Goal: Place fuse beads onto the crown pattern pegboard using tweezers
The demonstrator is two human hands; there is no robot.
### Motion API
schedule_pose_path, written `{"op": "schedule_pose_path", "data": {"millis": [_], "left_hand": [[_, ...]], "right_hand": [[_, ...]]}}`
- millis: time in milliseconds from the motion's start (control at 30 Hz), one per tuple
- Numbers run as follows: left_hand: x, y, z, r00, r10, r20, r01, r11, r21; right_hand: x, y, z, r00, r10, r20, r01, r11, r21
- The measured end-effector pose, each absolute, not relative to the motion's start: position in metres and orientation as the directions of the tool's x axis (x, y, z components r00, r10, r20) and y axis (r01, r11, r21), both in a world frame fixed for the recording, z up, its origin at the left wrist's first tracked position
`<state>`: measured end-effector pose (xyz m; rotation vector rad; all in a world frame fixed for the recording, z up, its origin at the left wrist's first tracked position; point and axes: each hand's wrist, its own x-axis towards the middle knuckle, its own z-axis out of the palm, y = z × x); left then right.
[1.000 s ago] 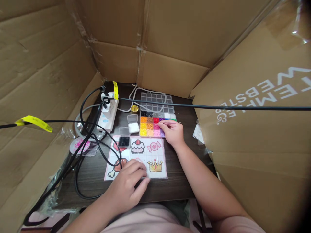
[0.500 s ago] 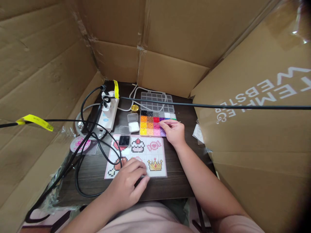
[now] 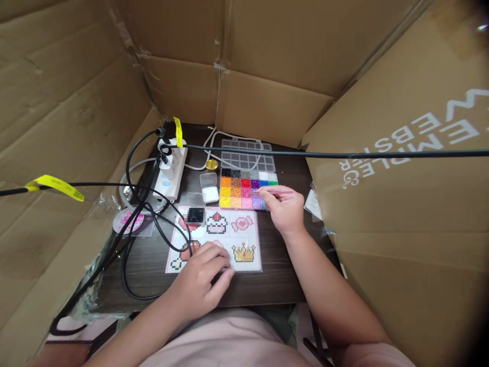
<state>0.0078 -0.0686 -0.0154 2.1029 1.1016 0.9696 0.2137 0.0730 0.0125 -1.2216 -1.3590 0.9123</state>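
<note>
My right hand [image 3: 287,210] pinches slim pink tweezers [image 3: 280,191]. Their tip points left over the red and pink sections of a bead box [image 3: 226,200], which is divided into many small compartments of coloured beads. My left hand [image 3: 204,275], its fingers loosely bent and the thumb apart, lies on the lower edge of a pattern sheet [image 3: 250,210] and holds nothing. Pixel pictures of a cupcake, a sweet, a crown and others show on the sheet; the hand covers part of the lower middle one. A small box of black beads [image 3: 196,215] rests on the sheet's upper left.
Behind the bead box lies a clear divided lid [image 3: 248,155]. A small box of white beads [image 3: 210,194] and a gold tin [image 3: 212,165] stand left of it. Black cables [image 3: 132,255] loop from a power strip [image 3: 168,176] across the sheet's left side. Cardboard walls [image 3: 275,107] surround the table.
My right hand has moved right with the tweezers, away from the bead box's middle. My left hand stays on the sheet. The whole view has shifted slightly.
</note>
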Motion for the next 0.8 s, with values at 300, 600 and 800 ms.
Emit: {"op": "schedule_pose_path", "data": {"millis": [300, 600, 800], "left_hand": [[0.007, -0.069, -0.015, 0.403, 0.856, 0.324, 0.45, -0.494, 0.744], [0.008, -0.069, -0.014, 0.399, 0.858, 0.323, 0.449, -0.491, 0.747], [0.008, -0.069, -0.014, 0.397, 0.859, 0.321, 0.456, -0.489, 0.744]], "right_hand": [[0.212, 0.076, 0.007, 0.056, 0.97, 0.238, 0.216, 0.221, -0.951], [0.207, 0.077, 0.003, 0.026, 0.97, 0.24, 0.254, 0.226, -0.94], [0.205, 0.079, 0.0, -0.028, 0.969, 0.245, 0.296, 0.242, -0.924]]}}
